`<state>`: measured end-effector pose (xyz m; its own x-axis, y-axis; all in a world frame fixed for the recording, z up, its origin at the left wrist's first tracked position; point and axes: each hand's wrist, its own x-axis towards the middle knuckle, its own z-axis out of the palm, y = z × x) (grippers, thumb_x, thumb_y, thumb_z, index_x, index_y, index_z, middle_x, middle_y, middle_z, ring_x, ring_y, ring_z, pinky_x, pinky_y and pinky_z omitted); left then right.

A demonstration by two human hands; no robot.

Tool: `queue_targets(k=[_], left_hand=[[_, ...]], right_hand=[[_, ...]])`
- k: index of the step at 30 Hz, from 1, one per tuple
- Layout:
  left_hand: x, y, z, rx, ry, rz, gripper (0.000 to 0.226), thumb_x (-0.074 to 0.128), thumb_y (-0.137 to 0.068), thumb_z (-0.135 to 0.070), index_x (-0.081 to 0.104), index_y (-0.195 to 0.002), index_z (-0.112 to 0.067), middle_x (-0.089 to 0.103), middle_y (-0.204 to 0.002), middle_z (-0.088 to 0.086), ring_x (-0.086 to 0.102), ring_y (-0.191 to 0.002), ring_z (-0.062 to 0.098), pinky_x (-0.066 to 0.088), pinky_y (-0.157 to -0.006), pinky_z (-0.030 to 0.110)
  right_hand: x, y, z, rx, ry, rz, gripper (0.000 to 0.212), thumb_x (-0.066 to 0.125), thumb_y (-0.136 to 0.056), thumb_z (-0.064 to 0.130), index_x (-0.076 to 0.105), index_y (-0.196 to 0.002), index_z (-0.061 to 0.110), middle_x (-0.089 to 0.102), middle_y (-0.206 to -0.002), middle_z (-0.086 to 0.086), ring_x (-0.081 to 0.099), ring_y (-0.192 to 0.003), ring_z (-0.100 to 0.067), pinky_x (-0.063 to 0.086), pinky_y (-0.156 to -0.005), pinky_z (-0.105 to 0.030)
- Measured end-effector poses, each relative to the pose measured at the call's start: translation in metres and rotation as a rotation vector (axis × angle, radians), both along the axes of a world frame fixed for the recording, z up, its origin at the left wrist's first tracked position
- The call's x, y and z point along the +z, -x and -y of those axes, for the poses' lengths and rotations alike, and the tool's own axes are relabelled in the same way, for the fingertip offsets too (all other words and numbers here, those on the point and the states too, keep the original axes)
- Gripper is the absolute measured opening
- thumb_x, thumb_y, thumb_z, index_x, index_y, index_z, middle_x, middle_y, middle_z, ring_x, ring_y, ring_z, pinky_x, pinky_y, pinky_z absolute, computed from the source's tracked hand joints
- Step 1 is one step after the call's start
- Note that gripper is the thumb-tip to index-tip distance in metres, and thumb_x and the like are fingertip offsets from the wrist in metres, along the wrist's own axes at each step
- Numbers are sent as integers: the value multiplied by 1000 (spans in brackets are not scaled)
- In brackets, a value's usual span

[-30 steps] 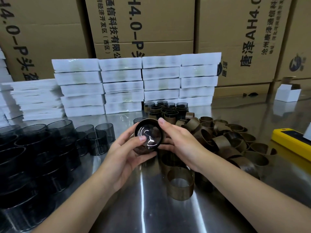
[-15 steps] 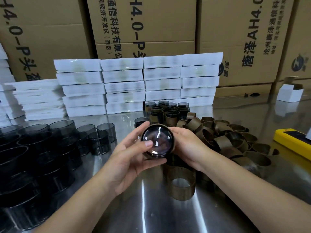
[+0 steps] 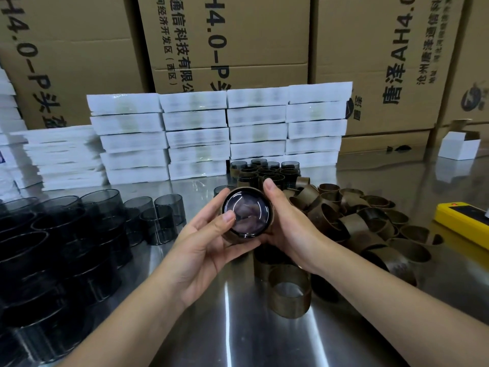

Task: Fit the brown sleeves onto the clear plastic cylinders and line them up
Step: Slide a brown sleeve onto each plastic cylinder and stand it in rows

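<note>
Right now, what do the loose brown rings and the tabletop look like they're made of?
The brown rings look like thin matte card or film, probably: dull, grainy faces, some squashed oval. The tabletop looks like brushed stainless steel: streaky, mirror-like reflections.

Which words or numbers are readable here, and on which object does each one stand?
"4.0-P": left carton.
"通信科技有限公", "开发区", "(西区)", "4.0-P": middle carton.
"唐泽AH4.0": right carton.
Too blurred: small column on the right carton, labels on the white boxes.
</note>
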<state>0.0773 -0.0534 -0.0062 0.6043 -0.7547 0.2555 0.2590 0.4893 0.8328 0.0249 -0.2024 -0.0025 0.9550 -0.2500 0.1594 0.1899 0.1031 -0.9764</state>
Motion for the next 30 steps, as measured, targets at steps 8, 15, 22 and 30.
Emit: queue_targets(k=[8,15,22,30], left_hand=[[-2,-3,0,-8,5,-37,103,95,-49,-30,48,-136,-1,60,-129,22,58,-118,41,55,-85,51],[-3,-5,2,-2,-6,-84,88,98,-40,-29,66,-117,-2,65,-123,20,63,-111,36,59,-68,39],[-1,-4,1,9,-10,-88,104,98,-39,-28,55,-130,-1,61,-128,22,61,-114,38,59,-71,43],[0,-7,1,156,23,-105,73,70,-74,-26,46,-139,-6,65,-123,19,66,-108,32,59,-70,37]], right_hand=[[1,0,-3,26,10,-4,79,54,-58,71,70,-105,9,73,-100,-12,69,-97,-24,50,-93,-39],[2,3,-4,99,-57,7,61,50,-71,61,71,-97,11,73,-99,-10,70,-94,-18,54,-78,-29],[3,5,-4,108,-47,7,53,51,-73,58,73,-91,13,74,-95,-8,70,-87,-15,55,-68,-23],[8,7,2,-96,270,-12,71,51,-57,83,72,-86,22,44,-67,-3,39,-59,-8,32,-52,-20]])
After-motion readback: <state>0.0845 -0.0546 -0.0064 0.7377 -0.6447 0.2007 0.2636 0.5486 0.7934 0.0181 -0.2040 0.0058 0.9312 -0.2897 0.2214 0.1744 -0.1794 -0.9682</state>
